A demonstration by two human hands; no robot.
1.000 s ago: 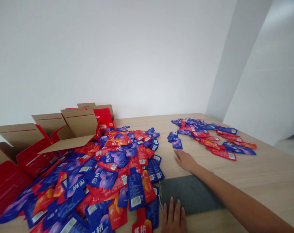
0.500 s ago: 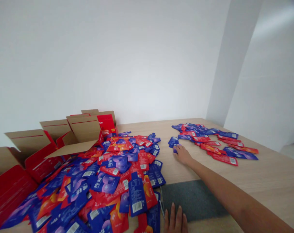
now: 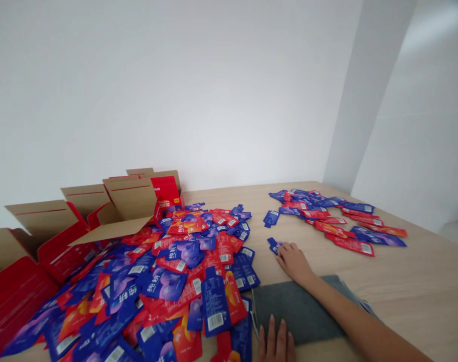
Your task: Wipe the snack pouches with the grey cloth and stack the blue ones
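Observation:
My right hand [image 3: 296, 262] has its fingers closed over a small blue pouch [image 3: 273, 245] on the table, whose spout end sticks out past the fingertips. Most of that pouch is hidden under the hand. My left hand [image 3: 276, 343] lies at the bottom edge with fingers stretched out and slightly apart, at the front left of a dark grey cloth-like sheet [image 3: 289, 306]. Only its fingers show. My right forearm crosses over the sheet. Just left of both hands spreads a large heap of blue and red pouches [image 3: 214, 304], many with white barcode labels.
Open red cardboard boxes [image 3: 116, 216] with brown flaps up stand along the left. At the back right lies a smaller group of blue and red pouches [image 3: 319, 211]. One blue pouch [image 3: 271, 218] lies apart beyond my right hand. A white wall [image 3: 229, 100] rises behind the table.
My right hand has drawn back toward me with the blue pouch, away from the other blue pouch behind it. The left hand stays in nearly the same place.

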